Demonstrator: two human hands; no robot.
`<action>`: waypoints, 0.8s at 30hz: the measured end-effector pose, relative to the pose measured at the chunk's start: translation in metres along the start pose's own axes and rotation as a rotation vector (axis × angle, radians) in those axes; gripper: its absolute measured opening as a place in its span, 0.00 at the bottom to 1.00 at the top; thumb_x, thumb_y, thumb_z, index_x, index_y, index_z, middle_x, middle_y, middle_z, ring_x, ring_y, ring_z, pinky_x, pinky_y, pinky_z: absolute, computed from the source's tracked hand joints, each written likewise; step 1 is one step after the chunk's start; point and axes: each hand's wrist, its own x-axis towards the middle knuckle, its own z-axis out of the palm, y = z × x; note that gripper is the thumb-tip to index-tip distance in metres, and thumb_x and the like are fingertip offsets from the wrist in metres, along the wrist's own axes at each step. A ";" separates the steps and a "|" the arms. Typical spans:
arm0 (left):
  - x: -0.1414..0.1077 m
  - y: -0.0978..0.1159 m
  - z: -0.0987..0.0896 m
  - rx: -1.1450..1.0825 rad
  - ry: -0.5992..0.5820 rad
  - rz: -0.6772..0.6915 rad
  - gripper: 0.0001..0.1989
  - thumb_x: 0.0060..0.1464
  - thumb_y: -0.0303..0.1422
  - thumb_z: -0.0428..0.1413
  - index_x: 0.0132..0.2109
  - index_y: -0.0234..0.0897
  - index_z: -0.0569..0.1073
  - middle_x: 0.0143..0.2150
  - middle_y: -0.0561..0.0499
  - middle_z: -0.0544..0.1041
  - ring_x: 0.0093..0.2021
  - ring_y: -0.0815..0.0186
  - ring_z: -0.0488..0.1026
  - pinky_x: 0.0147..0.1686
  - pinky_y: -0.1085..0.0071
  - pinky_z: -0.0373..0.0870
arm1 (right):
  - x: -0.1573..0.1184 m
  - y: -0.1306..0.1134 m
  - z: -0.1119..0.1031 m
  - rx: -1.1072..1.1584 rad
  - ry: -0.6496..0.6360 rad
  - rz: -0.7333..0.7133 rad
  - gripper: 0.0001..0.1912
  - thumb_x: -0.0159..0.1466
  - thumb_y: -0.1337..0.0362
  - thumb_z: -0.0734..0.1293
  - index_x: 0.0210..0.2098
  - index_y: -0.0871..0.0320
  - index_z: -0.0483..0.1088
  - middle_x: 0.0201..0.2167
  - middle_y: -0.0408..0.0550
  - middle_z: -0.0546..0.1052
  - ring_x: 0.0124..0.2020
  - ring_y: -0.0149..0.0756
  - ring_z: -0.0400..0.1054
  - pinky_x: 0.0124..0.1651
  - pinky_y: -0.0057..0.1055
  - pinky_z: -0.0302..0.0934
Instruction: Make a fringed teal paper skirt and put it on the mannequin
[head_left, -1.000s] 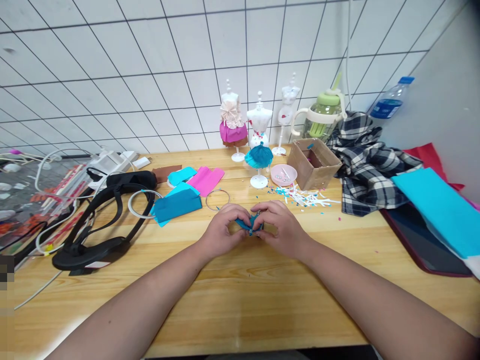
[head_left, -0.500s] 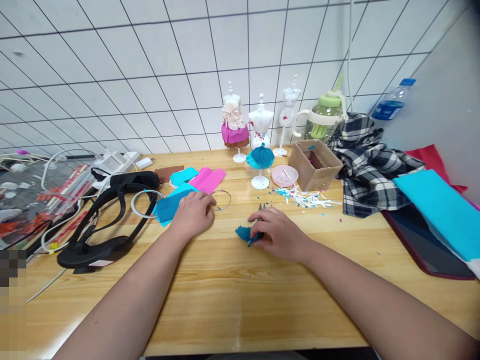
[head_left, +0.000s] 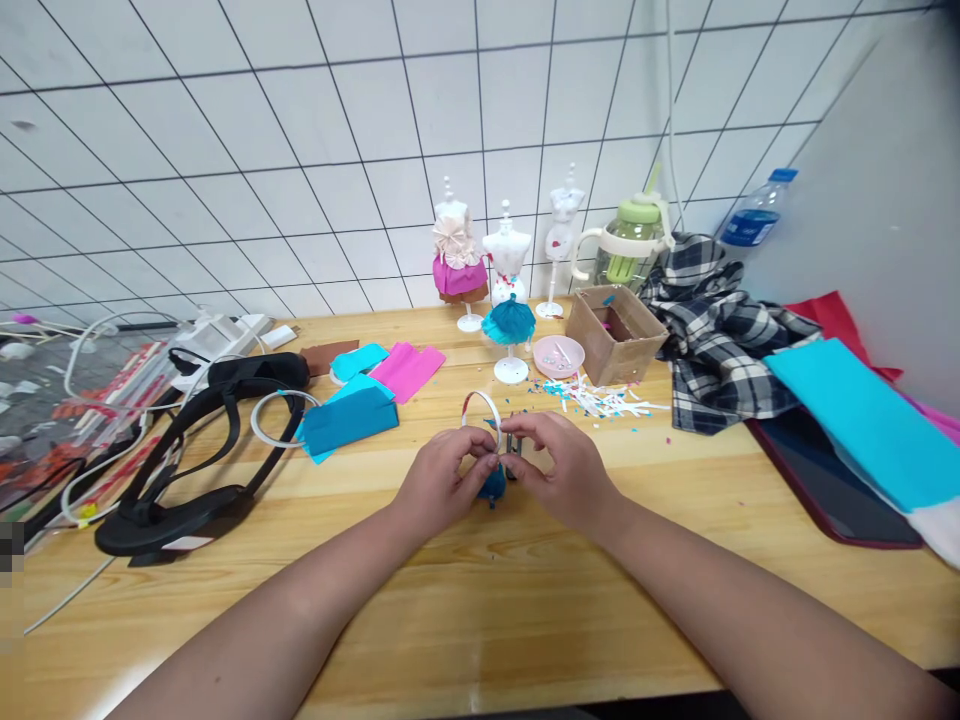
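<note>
A thin white ring of tape stands upright between my two hands at the middle of the table. My left hand pinches its lower edge between thumb and fingers. My right hand has its fingertips at the ring's right side, thumb and forefinger bent round it. Just below the fingertips lies a small piece of dark blue crepe paper, partly covered. Scissors lie beside it, mostly hidden by my right hand. Behind stands a white dress form with a blue paper skirt.
Folded blue paper, pink paper, another ring and a black headset strap are at left. Behind stand two more dress forms, a pink dish, a box and a jug. Checked cloth and a tablet are at right.
My left hand has left the folded blue paper and come to the middle with the ring, now raised upright. My right hand has let go of the small blue paper and reached the ring.
</note>
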 end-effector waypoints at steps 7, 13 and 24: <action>0.000 -0.007 -0.003 0.174 -0.066 0.161 0.08 0.61 0.30 0.52 0.47 0.42 0.72 0.35 0.52 0.80 0.34 0.64 0.77 0.35 0.69 0.67 | -0.002 0.007 0.004 -0.011 0.020 0.083 0.11 0.63 0.61 0.69 0.45 0.55 0.70 0.37 0.46 0.79 0.35 0.35 0.72 0.38 0.31 0.64; 0.000 -0.010 -0.001 0.228 -0.037 0.180 0.08 0.62 0.32 0.52 0.46 0.41 0.74 0.34 0.51 0.81 0.34 0.64 0.77 0.34 0.69 0.67 | -0.001 0.008 0.005 -0.007 -0.026 0.125 0.05 0.64 0.64 0.67 0.41 0.54 0.71 0.35 0.44 0.79 0.35 0.35 0.73 0.37 0.31 0.63; 0.002 -0.009 -0.002 0.211 -0.079 0.055 0.10 0.62 0.34 0.51 0.44 0.43 0.77 0.36 0.50 0.82 0.35 0.62 0.78 0.37 0.66 0.69 | 0.001 0.011 0.004 0.041 -0.028 0.227 0.05 0.61 0.65 0.68 0.32 0.54 0.65 0.37 0.45 0.79 0.37 0.37 0.72 0.35 0.32 0.63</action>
